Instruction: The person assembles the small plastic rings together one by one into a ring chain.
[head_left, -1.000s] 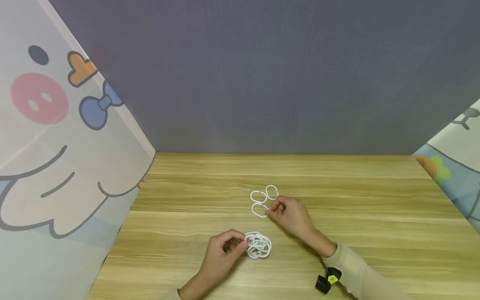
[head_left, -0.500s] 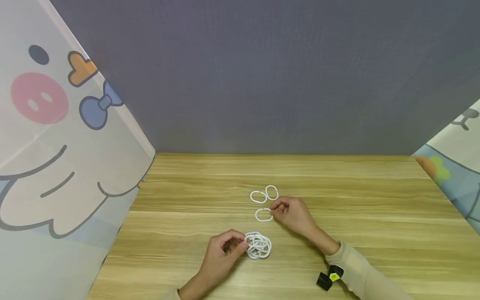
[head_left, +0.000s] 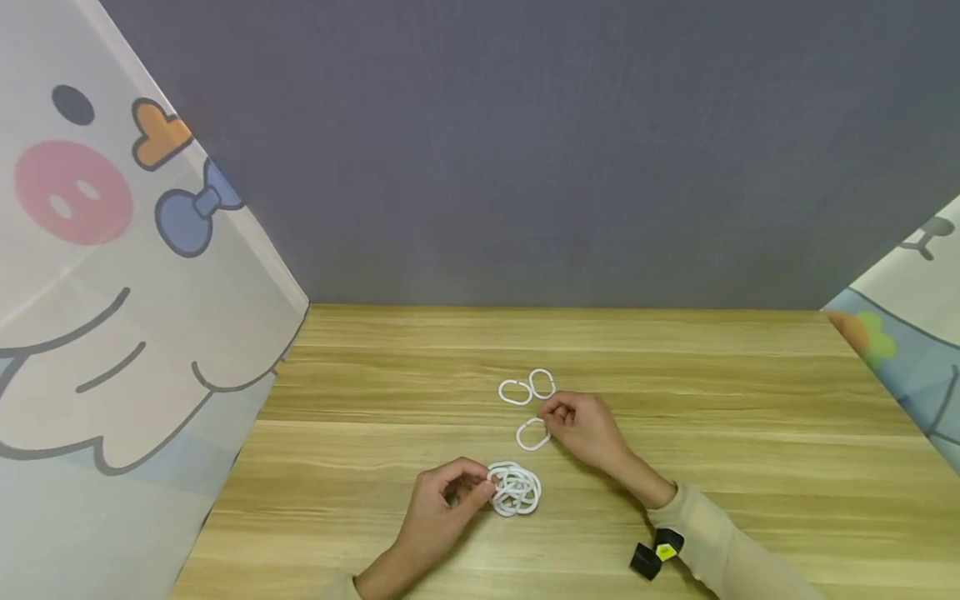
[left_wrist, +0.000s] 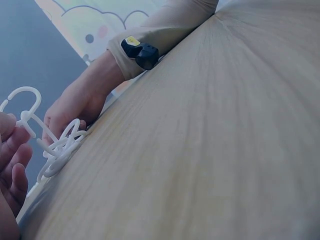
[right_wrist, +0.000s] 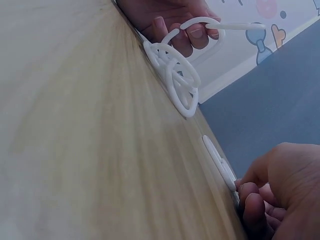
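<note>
One wood-grain table (head_left: 337, 450) runs to a grey wall (head_left: 555, 150), cartoon panels (head_left: 172, 333) left and right. Near, the left hand (head_left: 438, 512) pinches the tangled white pile (head_left: 516, 490); farther right, the right hand (head_left: 588, 429) pinches a single link (head_left: 519, 435), fingers curled, hiding its end. Two more links (head_left: 531, 392) touch beyond. The left sleeve (head_left: 341, 590)? Mostly cut off.
</note>
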